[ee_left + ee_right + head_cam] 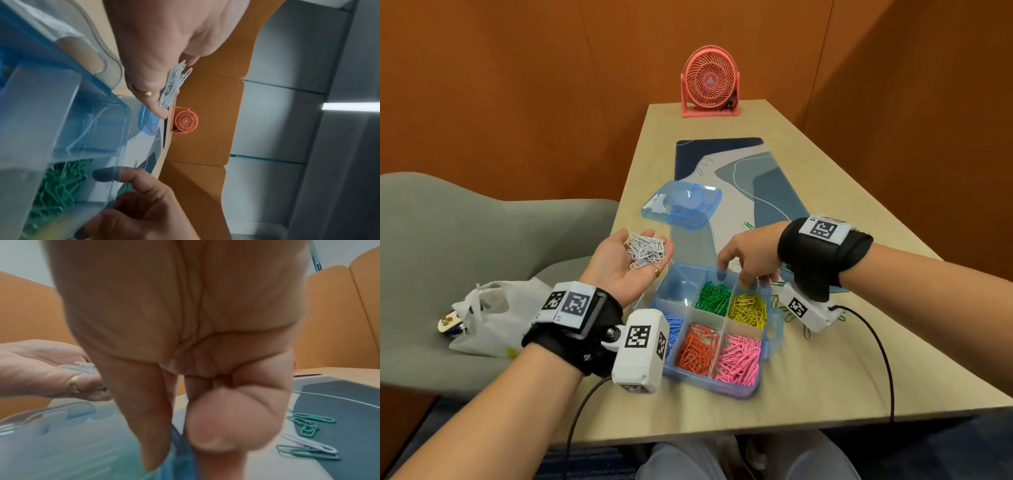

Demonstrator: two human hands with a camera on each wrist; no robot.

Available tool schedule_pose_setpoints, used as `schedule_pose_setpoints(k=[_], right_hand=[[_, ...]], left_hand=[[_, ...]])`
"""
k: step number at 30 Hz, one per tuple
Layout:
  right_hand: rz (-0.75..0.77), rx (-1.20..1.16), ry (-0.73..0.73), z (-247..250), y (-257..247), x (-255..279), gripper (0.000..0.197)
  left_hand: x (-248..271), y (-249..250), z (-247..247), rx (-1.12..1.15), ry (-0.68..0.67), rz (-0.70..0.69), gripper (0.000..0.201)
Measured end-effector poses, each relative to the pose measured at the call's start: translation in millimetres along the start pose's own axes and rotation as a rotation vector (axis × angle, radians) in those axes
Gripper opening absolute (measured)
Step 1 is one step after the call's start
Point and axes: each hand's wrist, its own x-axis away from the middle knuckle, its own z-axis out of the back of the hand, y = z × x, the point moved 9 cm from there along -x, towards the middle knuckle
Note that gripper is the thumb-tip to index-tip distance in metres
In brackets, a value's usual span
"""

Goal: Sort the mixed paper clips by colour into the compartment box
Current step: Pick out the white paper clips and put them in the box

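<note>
Left hand (628, 262) is palm up, fingers relaxed and flat, cupping a heap of white paper clips (645, 249) just off the left edge of the table (825, 387), above the compartment box (770, 337)'s far-left corner. Right hand (748, 251) pinches the box's far wall, thumb inside, fingers outside. Box sits near the front edge: green (714, 297), yellow (750, 308), blue, orange (697, 349), pink (741, 358) clips in separate cells; far-left cell nearly empty.
</note>
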Motion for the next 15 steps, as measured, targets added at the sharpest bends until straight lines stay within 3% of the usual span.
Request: schedule_pose_setpoints(k=[10,15], right_hand=[[0.016,0.011,-0.027,-1,2,-5,0.036],[0.025,0.001,-0.029,-1,4,-6,0.036]], left_hand=[[-14,-10,9,-0.332,0.07,-0.013,0.029],[-12,-10,5,-0.416,0.032,-0.012,0.026]])
